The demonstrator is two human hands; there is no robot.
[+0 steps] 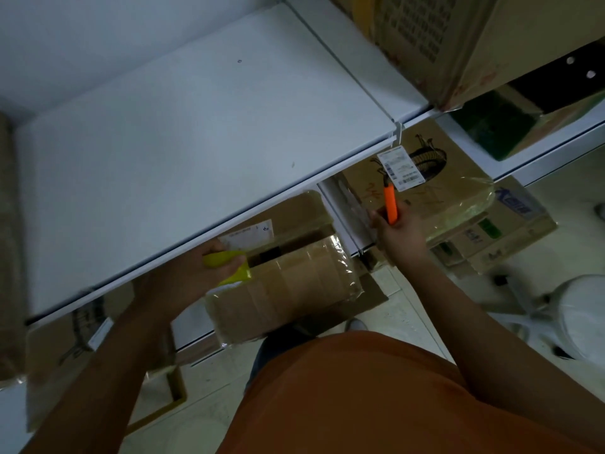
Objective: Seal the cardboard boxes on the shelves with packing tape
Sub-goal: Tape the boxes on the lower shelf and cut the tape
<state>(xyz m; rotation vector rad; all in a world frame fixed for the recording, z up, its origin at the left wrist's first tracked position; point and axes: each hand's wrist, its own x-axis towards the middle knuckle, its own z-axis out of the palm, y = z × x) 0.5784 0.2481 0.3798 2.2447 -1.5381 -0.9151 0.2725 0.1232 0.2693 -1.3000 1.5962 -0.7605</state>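
A cardboard box (288, 283) pokes out from under the white shelf (183, 152), its top flaps partly open and clear tape lying over its front. My left hand (196, 273) grips a yellow tape dispenser (230, 265) at the box's left edge. My right hand (397, 232) holds an orange cutter (390, 204) upright, to the right of the box. Behind that hand sits a second cardboard box (435, 188) covered in glossy tape, with a printed drawing on it.
A price tag (399, 170) hangs from the shelf's front edge. More cartons stand at the top right (458, 44) and on lower shelves at the right (504, 231). A white round object (582, 319) sits on the floor at right. My orange shirt (376, 398) fills the bottom.
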